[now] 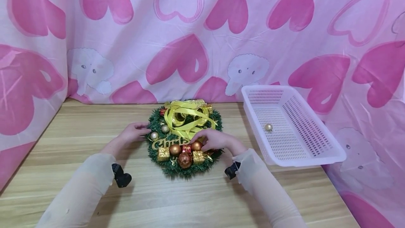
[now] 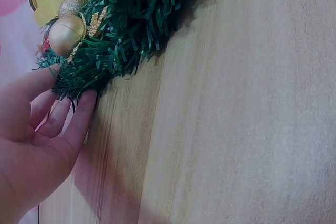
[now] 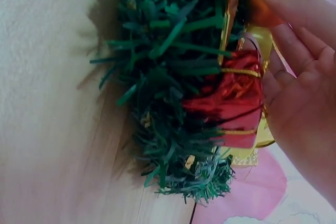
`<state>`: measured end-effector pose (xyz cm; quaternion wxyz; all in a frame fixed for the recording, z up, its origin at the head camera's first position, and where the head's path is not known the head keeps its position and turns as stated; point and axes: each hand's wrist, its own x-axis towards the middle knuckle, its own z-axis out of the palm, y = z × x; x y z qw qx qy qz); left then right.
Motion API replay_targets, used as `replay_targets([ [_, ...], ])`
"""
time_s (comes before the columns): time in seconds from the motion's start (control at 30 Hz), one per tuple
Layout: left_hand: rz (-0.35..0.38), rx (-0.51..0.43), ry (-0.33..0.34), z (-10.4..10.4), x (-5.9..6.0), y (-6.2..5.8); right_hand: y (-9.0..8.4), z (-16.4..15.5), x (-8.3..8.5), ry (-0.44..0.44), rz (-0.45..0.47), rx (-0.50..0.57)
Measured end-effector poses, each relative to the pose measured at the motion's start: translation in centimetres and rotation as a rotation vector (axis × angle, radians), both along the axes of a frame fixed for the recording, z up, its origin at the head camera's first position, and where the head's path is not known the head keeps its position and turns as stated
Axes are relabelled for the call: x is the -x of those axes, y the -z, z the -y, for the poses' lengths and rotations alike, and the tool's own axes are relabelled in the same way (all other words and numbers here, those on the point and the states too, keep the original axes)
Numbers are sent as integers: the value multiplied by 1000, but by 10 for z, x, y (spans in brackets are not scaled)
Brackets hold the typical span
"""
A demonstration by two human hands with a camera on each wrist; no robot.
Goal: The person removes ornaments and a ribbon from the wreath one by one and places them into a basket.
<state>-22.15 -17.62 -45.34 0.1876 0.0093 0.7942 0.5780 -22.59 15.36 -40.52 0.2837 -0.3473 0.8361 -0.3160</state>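
The orange ball point(image 1: 197, 145) sat low on the wreath point(image 1: 185, 138), tucked directly beneath the right hand point(image 1: 215, 140), whose curled fingers point(image 3: 294, 11) pinched it. The left hand point(image 1: 134, 132) lay straight-fingered against the wreath's opposite edge, farther from the ball.

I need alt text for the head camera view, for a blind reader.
Two hands, left and right, touch a green Christmas wreath on a wooden table. A white basket at right holds one gold ball.

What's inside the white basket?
Inside the white basket sits one small gold ball on the holed floor. Nothing else shows in it; the near wall hides a thin strip of floor.
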Motion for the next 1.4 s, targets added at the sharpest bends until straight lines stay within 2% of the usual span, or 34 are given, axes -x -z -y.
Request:
replay_targets([
  [0.33, 1, 1, -1, 0, 0, -2, 0, -7, 3, 38, 38, 51],
  [0.67, -4, -1, 0, 0, 1, -1, -9, -11, 4, 63, 85, 91],
  [0.93, 6, -1, -2, 0, 0, -2, -19, -16, 4, 98, 48, 96],
  [1.2, -18, 11, 13, 0, -1, -4, -29, -20, 5, 90, 42, 148],
  [1.4, -9, -6, 22, 0, -2, -6, -33, -24, 7, 90, 12, 140],
])
